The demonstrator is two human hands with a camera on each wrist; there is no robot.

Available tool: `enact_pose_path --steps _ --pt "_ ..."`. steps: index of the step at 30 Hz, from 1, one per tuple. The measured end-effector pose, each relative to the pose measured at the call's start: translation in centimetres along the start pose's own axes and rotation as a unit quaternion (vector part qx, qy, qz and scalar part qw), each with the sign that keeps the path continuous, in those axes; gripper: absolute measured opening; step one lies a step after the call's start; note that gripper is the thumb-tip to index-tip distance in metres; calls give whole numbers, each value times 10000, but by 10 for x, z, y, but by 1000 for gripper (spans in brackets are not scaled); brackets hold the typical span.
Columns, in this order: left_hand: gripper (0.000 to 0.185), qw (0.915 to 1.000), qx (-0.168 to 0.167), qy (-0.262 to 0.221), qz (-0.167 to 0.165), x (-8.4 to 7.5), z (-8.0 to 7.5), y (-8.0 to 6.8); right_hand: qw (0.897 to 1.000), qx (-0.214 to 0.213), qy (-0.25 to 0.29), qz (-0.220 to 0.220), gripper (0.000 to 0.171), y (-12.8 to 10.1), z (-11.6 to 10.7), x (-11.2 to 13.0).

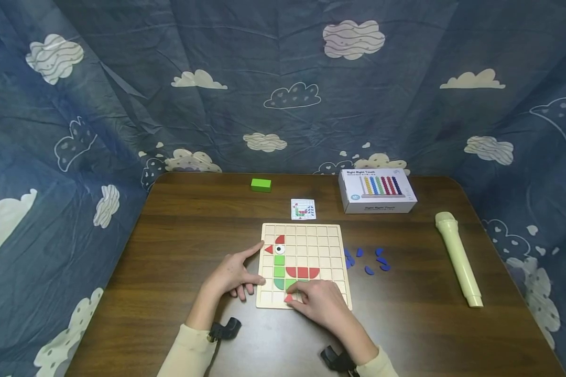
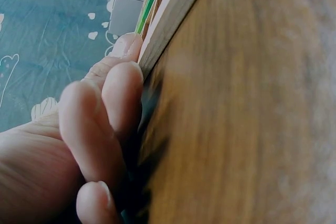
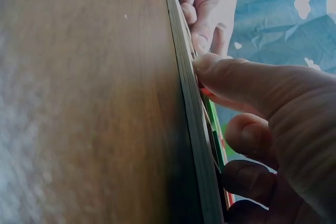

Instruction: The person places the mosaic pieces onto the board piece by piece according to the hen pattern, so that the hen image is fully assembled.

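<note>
A square wooden grid board (image 1: 330,241) lies on the table, bearing flat pieces: a red quarter-round (image 1: 280,239), a red triangle (image 1: 269,250), an eye tile (image 1: 280,249), green squares (image 1: 279,260), a green quarter-round (image 1: 279,284) and a red row (image 1: 303,273). My left hand (image 1: 232,273) touches the board's left edge with thumb and index finger spread, the other fingers loosely bent. Over the lower rows, my right hand (image 1: 322,300) pinches a small red triangular piece (image 1: 289,298) between thumb and index finger, at the bottom row. My right fingers hide part of the green row.
Several blue pieces (image 1: 369,270) lie right of the board, some against its edge. Behind the board is a pattern card (image 1: 303,209). A green block (image 1: 261,185) and a white box (image 1: 378,191) stand farther back. A pale yellow tube (image 1: 459,259) lies at the right.
</note>
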State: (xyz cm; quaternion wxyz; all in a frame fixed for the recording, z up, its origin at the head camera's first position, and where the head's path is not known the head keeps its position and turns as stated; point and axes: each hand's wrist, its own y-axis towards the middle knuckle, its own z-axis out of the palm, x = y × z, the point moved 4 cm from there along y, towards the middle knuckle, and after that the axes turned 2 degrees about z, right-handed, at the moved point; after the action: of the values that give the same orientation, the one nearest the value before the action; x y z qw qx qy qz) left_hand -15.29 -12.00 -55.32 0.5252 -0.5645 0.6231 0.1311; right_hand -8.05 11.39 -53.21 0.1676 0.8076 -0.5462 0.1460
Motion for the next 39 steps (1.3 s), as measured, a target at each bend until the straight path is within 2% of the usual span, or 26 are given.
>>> enact_pose_path --steps 14,25,33,39 --pt "100 9999 -33 90 -31 -2 0 -2 9998 108 119 -115 11 0 3 -2" --pt "100 9999 -36 102 -24 -2 -1 -1 9975 -76 366 -592 6 -1 1 -1" --pt "100 9999 -39 149 -27 -4 0 -2 9996 148 182 -127 13 0 2 -5" --pt "100 9999 -55 138 -74 -4 0 -3 9995 246 171 -130 10 1 2 -3"
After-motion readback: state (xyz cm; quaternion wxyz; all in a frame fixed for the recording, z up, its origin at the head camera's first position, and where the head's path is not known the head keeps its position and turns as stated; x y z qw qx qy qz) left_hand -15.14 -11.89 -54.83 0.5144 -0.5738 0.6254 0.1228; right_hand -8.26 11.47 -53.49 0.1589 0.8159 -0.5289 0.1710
